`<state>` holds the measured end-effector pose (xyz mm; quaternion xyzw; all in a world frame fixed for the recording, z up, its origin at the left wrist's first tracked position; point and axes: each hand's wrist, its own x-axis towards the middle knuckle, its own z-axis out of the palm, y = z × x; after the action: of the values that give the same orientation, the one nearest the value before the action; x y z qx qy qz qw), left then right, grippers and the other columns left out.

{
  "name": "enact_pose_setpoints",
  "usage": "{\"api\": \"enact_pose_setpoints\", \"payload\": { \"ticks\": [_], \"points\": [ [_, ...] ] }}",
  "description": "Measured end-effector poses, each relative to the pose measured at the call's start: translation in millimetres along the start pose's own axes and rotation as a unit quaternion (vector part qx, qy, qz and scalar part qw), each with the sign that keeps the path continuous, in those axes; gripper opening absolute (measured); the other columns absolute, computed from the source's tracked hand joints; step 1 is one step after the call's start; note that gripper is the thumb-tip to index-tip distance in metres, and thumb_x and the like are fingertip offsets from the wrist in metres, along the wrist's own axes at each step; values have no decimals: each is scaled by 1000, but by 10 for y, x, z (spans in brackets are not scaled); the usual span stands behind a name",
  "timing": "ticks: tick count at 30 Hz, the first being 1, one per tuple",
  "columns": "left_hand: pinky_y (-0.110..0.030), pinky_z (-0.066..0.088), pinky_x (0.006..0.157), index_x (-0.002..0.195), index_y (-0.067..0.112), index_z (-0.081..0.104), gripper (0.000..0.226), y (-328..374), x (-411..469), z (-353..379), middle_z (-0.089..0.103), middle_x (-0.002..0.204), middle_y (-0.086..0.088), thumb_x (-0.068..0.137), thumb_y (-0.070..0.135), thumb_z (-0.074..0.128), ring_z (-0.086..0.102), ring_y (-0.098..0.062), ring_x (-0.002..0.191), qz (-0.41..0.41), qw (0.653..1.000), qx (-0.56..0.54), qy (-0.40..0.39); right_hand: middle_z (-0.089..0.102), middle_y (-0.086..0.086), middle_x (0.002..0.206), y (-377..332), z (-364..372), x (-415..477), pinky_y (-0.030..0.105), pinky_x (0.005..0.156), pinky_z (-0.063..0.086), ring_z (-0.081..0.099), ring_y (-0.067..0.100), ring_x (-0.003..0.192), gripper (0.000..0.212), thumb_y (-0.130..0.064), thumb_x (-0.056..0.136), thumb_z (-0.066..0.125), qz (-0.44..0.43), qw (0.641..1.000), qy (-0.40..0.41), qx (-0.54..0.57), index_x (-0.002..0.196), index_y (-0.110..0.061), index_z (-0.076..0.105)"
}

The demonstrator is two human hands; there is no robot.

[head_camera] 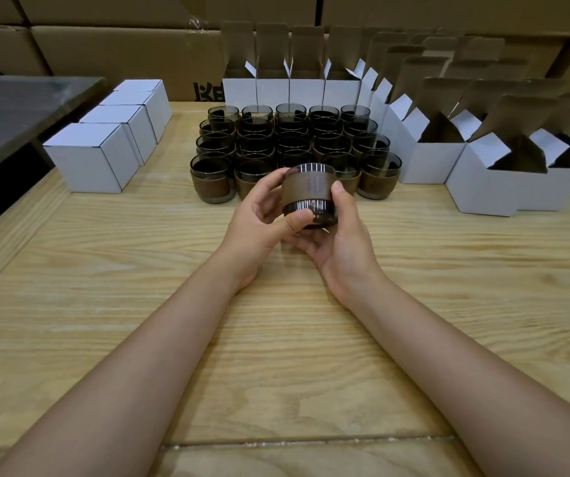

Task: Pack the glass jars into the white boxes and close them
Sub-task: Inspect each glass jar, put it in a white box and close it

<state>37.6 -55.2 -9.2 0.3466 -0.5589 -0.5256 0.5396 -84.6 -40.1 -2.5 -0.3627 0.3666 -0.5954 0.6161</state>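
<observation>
Both hands hold one dark glass jar (310, 196) with a brown band above the wooden table, just in front of the jar group. My left hand (259, 222) grips its left side, thumb on the lower rim. My right hand (338, 235) cups it from below and the right, thumb on the band. Several more jars (290, 142) stand in rows behind it. Several open white boxes (483, 180) with raised flaps stand to the right and along the back. Several closed white boxes (94, 160) sit in a row at the left.
The wooden table (276, 339) stretches toward me under my forearms. A dark grey surface (11, 115) borders the table at the far left. Large brown cartons (121, 46) are stacked along the back.
</observation>
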Motion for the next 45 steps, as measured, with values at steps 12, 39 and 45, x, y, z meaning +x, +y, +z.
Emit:
{"api": "enact_pose_setpoints", "payload": {
  "ticks": [12,39,45],
  "points": [
    [-34,53,90,122,36,57,70,-2,-5,-19,64,125,-2,57,26,84,61,-20,117,8,1000,3,5,62,4,116,54,-24,10,26,71,54,66,19,103,51,-48,67,70,-88,989,44,-114,110,-33,46],
    [-30,42,108,146,14,34,90,20,-50,17,50,139,1,70,-19,71,50,-12,129,5,997,73,-28,53,6,115,-26,-76,28,53,97,49,57,20,109,43,-29,74,69,-117,989,0,-85,109,-25,46],
    [-37,46,104,134,27,44,83,43,-80,77,50,133,10,69,-17,72,50,-6,126,59,989,131,-31,63,0,96,-48,-61,36,41,76,55,64,16,90,16,-39,96,44,-98,995,-16,-7,102,-24,43]
  ]
}}
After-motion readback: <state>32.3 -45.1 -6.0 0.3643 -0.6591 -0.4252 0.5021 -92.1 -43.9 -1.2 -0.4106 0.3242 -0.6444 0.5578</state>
